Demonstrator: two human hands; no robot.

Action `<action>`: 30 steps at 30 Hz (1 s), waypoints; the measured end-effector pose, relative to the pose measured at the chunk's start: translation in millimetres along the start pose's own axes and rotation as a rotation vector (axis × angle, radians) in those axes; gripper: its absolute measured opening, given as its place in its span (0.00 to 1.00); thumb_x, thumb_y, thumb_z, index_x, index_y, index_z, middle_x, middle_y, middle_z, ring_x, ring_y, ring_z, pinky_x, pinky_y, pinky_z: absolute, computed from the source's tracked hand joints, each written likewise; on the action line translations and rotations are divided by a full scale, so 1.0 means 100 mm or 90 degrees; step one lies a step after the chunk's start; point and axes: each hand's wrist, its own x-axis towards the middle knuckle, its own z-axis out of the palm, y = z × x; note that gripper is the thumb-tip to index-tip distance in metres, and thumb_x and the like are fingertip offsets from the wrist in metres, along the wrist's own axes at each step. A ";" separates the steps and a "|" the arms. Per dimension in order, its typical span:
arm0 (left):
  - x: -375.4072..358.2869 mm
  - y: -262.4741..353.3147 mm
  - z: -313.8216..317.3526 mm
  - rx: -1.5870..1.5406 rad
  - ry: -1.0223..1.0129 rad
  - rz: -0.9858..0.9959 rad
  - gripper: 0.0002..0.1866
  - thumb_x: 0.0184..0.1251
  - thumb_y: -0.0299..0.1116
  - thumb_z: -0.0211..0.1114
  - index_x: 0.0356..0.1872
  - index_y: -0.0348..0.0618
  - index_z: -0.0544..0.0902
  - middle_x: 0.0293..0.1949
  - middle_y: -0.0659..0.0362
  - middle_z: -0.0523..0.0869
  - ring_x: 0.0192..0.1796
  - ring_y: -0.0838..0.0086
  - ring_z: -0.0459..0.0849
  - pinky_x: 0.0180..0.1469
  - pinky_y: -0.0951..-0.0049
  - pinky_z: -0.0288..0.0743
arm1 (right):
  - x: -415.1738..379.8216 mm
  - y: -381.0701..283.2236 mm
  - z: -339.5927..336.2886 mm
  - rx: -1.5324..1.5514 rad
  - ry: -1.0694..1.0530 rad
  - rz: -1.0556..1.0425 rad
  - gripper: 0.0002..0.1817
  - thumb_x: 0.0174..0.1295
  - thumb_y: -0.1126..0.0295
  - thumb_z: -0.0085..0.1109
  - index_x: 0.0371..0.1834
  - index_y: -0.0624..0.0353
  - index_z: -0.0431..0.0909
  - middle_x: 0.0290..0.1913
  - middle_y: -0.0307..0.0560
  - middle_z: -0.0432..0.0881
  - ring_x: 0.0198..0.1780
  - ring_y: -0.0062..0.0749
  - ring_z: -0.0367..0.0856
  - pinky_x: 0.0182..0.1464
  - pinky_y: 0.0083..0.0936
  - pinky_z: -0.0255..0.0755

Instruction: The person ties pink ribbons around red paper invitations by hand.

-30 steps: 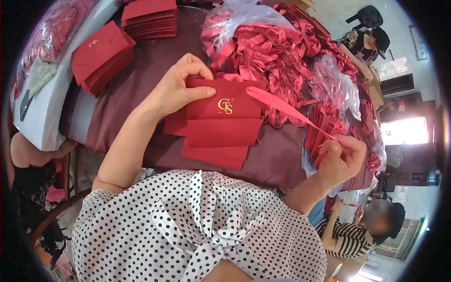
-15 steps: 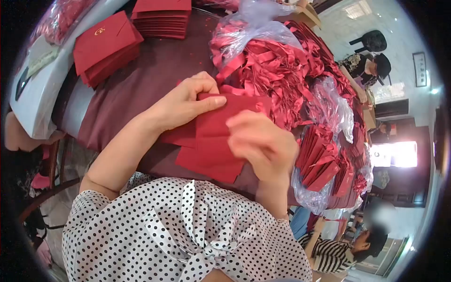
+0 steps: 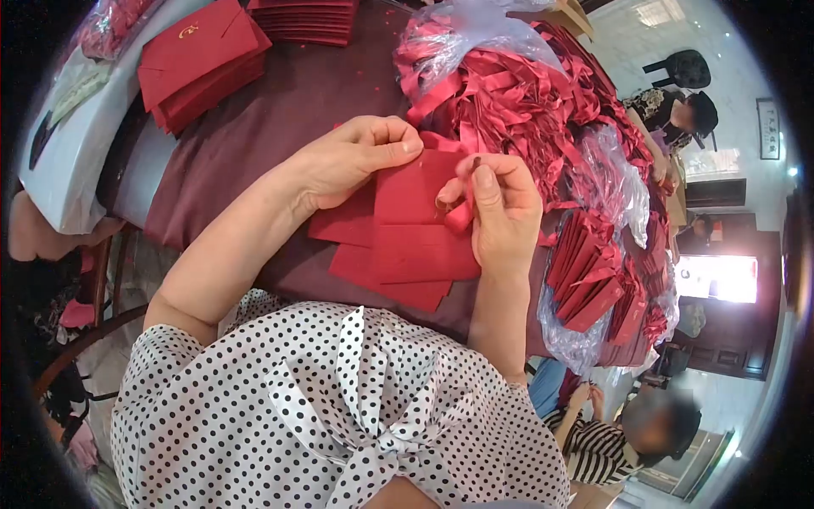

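My left hand [image 3: 360,161] is closed, thumb and fingers pinching the upper left corner of a red folded card [image 3: 415,191]. My right hand [image 3: 506,212] is closed on a red ribbon [image 3: 459,220] at the card's right side. Some small dark or gold bits show by its fingertips, too small to name. Beneath the held card lie other red cards [image 3: 386,284], partly covered. Just beyond my hands spreads a large heap of red ribbons [image 3: 509,110], partly inside clear plastic.
Stacked red cards [image 3: 199,55] stand at the upper left, with another stack [image 3: 305,21] beside them. Bundled red cards with ribbons [image 3: 585,271] lie in plastic at the right. A dark red cloth [image 3: 314,89] covers the table. Two people [image 3: 657,424] [image 3: 678,123] are at the right.
My right hand has moved from over the card to its right side and now shows the ribbon in its fingers. The left hand keeps its pinch on the card; the view has shifted slightly.
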 end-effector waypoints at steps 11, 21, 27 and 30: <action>-0.02 -0.01 0.09 0.130 0.018 -0.008 0.09 0.72 0.38 0.59 0.36 0.44 0.74 0.34 0.72 0.71 0.40 0.88 0.67 0.44 0.87 0.62 | -0.04 -0.01 0.07 -0.427 0.004 0.025 0.05 0.55 0.74 0.65 0.29 0.63 0.79 0.25 0.42 0.81 0.24 0.18 0.78 0.29 0.18 0.72; 0.00 -0.03 0.11 0.379 0.031 0.197 0.10 0.71 0.33 0.58 0.30 0.40 0.71 0.39 0.63 0.71 0.45 0.76 0.67 0.52 0.76 0.60 | -0.04 -0.05 0.09 -0.485 0.010 0.042 0.07 0.54 0.73 0.66 0.26 0.62 0.76 0.21 0.42 0.79 0.19 0.18 0.75 0.24 0.21 0.69; 0.00 -0.04 0.09 0.523 0.044 0.251 0.10 0.70 0.32 0.57 0.30 0.40 0.71 0.39 0.61 0.73 0.46 0.72 0.68 0.54 0.71 0.60 | -0.07 0.01 0.16 -0.670 -0.027 -0.212 0.06 0.56 0.74 0.63 0.29 0.61 0.74 0.26 0.48 0.78 0.26 0.39 0.80 0.28 0.31 0.72; -0.03 0.01 0.12 0.671 0.047 0.363 0.08 0.69 0.32 0.57 0.31 0.39 0.72 0.39 0.58 0.74 0.47 0.68 0.69 0.56 0.68 0.60 | -0.11 -0.06 0.27 -0.804 -0.067 -0.236 0.06 0.58 0.77 0.59 0.32 0.62 0.70 0.27 0.53 0.76 0.29 0.49 0.78 0.31 0.37 0.72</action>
